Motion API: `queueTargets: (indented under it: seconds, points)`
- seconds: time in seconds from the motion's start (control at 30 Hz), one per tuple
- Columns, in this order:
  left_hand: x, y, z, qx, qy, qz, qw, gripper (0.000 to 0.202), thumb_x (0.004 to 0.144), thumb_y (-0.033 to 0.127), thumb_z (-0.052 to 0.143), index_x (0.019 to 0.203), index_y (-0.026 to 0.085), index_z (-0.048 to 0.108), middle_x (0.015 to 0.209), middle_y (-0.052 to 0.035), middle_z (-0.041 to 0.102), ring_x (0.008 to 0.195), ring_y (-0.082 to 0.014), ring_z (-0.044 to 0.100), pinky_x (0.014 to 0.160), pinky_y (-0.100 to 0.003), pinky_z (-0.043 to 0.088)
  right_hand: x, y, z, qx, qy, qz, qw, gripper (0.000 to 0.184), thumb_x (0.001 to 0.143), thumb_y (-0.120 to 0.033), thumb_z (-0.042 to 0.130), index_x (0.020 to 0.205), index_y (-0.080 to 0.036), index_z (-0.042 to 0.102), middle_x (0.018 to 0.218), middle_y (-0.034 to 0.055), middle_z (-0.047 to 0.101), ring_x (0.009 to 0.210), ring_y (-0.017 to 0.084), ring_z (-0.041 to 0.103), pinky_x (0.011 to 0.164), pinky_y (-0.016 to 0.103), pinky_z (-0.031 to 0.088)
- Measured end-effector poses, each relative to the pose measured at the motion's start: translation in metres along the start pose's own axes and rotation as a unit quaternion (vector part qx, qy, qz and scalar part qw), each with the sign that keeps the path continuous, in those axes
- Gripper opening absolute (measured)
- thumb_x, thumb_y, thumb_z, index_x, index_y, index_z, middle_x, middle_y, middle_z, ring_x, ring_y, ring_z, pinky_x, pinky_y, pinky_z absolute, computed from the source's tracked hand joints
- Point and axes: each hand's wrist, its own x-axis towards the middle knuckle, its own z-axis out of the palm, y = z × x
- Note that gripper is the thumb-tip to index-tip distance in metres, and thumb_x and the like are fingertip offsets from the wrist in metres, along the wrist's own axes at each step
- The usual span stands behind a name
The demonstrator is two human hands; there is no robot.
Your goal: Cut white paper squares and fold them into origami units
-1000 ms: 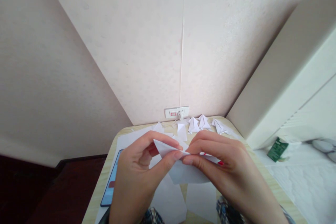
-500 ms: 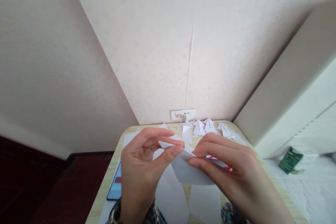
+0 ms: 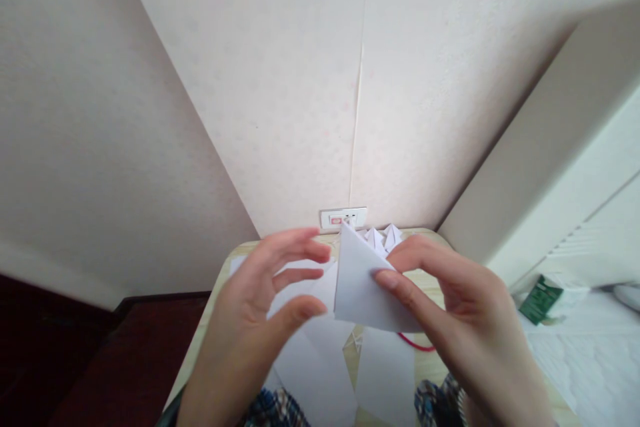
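Note:
A folded white sheet of paper (image 3: 367, 290), shaped roughly like a triangle with its tip up, is held above the table. My right hand (image 3: 445, 300) pinches its sloping right edge between thumb and index finger. Just left of the paper, my left hand (image 3: 270, 307) is apart from it, thumb and fingers spread with nothing between them. Beneath lie more white sheets (image 3: 317, 367). A red curved strip (image 3: 416, 344) shows below the paper near my right hand; most of it is hidden.
Several folded paper pieces (image 3: 393, 237) stand at the table's back edge by the wall. A wall socket (image 3: 343, 217) with a plug sits just above. The light wooden table (image 3: 235, 255) meets the wall. To the right, a green packet (image 3: 541, 299) lies near a white quilted surface (image 3: 590, 367).
My left hand has let go of the paper and drawn back to the left with its fingers opening. The paper now stands tip up in my right hand. The view has shifted slightly.

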Motion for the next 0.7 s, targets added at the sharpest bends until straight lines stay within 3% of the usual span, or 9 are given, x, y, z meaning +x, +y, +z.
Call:
queueTargets:
  seconds: [0.07, 0.17, 0.33, 0.43, 0.53, 0.7]
  points:
    - [0.001, 0.001, 0.006, 0.051, -0.072, -0.026, 0.996, 0.024, 0.071, 0.016, 0.082, 0.091, 0.029, 0.079, 0.092, 0.0034, 0.080, 0.079, -0.0128, 0.075, 0.075, -0.017, 0.060, -0.002, -0.001, 0.002, 0.032, 0.021, 0.032, 0.999, 0.022, 0.091, -0.027, 0.068, 0.070, -0.024, 0.067, 0.072, -0.0033, 0.068, 0.068, 0.013, 0.062, 0.061, 0.023, 0.046]
    - [0.004, 0.004, 0.013, 0.126, -0.087, -0.009, 0.988, 0.013, 0.075, 0.012, 0.074, 0.072, 0.024, 0.075, 0.073, 0.0038, 0.076, 0.067, -0.0110, 0.071, 0.065, -0.015, 0.056, -0.004, -0.001, 0.002, 0.065, 0.032, 0.068, 0.995, 0.020, 0.092, -0.028, 0.067, 0.072, -0.024, 0.066, 0.076, -0.0030, 0.068, 0.071, 0.013, 0.061, 0.065, 0.024, 0.046]
    - [0.001, 0.007, 0.012, 0.116, 0.045, 0.051, 0.991, 0.020, 0.078, 0.010, 0.069, 0.078, 0.028, 0.076, 0.077, 0.0061, 0.076, 0.070, -0.0105, 0.071, 0.069, -0.016, 0.057, 0.003, 0.007, 0.000, 0.071, -0.028, 0.080, 0.994, 0.018, 0.089, -0.029, 0.067, 0.071, -0.024, 0.065, 0.077, -0.0006, 0.071, 0.077, 0.018, 0.065, 0.069, 0.028, 0.049]
    - [-0.003, 0.006, 0.012, 0.073, 0.128, 0.067, 0.987, 0.024, 0.077, 0.007, 0.071, 0.081, 0.031, 0.076, 0.079, 0.0093, 0.076, 0.072, -0.0077, 0.072, 0.069, -0.010, 0.057, 0.005, 0.014, 0.000, 0.050, -0.051, 0.094, 0.993, 0.019, 0.085, -0.031, 0.070, 0.069, -0.024, 0.064, 0.076, 0.0006, 0.072, 0.078, 0.020, 0.066, 0.071, 0.030, 0.051]
    - [-0.004, 0.006, 0.012, 0.061, 0.151, 0.079, 0.983, 0.027, 0.074, 0.004, 0.073, 0.080, 0.030, 0.075, 0.076, 0.0114, 0.075, 0.070, -0.0052, 0.072, 0.067, -0.006, 0.056, 0.005, 0.016, -0.002, 0.052, -0.042, 0.090, 0.994, 0.015, 0.085, -0.033, 0.072, 0.074, -0.025, 0.067, 0.081, 0.0010, 0.073, 0.081, 0.021, 0.068, 0.073, 0.031, 0.053]
    - [-0.002, 0.008, 0.013, 0.072, 0.140, 0.066, 0.985, 0.027, 0.072, 0.003, 0.072, 0.076, 0.029, 0.073, 0.073, 0.0101, 0.074, 0.066, -0.0090, 0.071, 0.069, -0.015, 0.061, 0.005, 0.012, -0.007, 0.058, 0.000, 0.058, 0.997, 0.011, 0.089, -0.029, 0.071, 0.078, -0.026, 0.071, 0.083, 0.0004, 0.073, 0.081, 0.019, 0.069, 0.071, 0.028, 0.052]
